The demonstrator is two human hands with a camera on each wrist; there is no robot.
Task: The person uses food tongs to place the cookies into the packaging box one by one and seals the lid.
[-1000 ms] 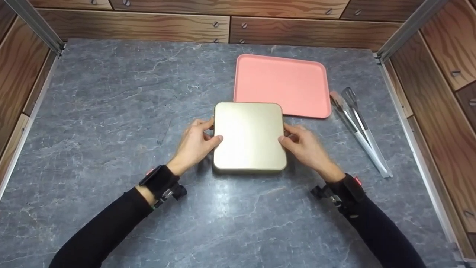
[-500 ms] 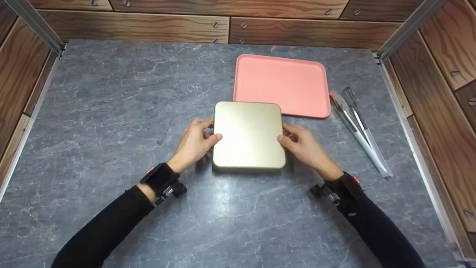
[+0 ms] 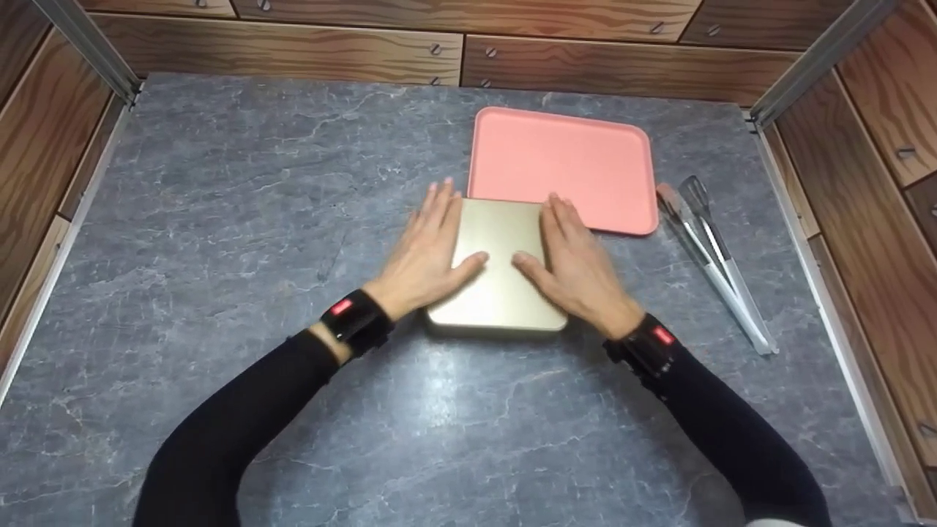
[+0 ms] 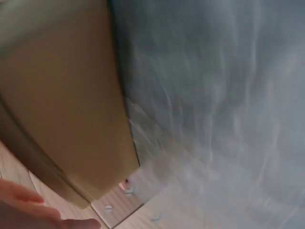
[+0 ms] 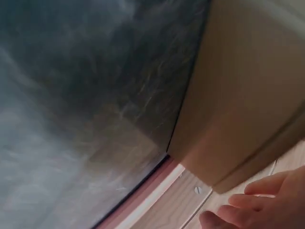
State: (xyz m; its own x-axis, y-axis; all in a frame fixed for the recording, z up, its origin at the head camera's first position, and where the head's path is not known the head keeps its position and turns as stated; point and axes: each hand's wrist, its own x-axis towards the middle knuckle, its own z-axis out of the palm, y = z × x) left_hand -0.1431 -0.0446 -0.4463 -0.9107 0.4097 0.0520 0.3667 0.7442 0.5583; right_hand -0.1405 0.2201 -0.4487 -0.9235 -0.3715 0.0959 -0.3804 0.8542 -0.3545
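Observation:
A square, pale gold tin box (image 3: 501, 293) with rounded corners sits on the grey marbled table, its lid on top. My left hand (image 3: 428, 256) lies over the lid's left edge with straight fingers and the thumb stretched inward. Over the right edge lies my right hand (image 3: 578, 271), mirrored, fingers straight too. In the left wrist view the tin's side wall (image 4: 66, 95) stands on the table, with fingertips (image 4: 24, 205) at its far end. Beside the tin's wall (image 5: 238, 95) in the right wrist view are my right fingertips (image 5: 252, 200). Whether the palms press the lid cannot be told.
Behind the tin and to its right lies a pink rectangular tray (image 3: 564, 165); the tin hides its near left corner. Tongs (image 3: 721, 271) with grey handles lie right of the tray. Wood-patterned panels (image 3: 293, 44) border the table at the back and sides.
Both hands have left their pinch on the tin's side edges and moved up and inward over the lid, fingers now straightened. The tin, tray and tongs stay about where they were.

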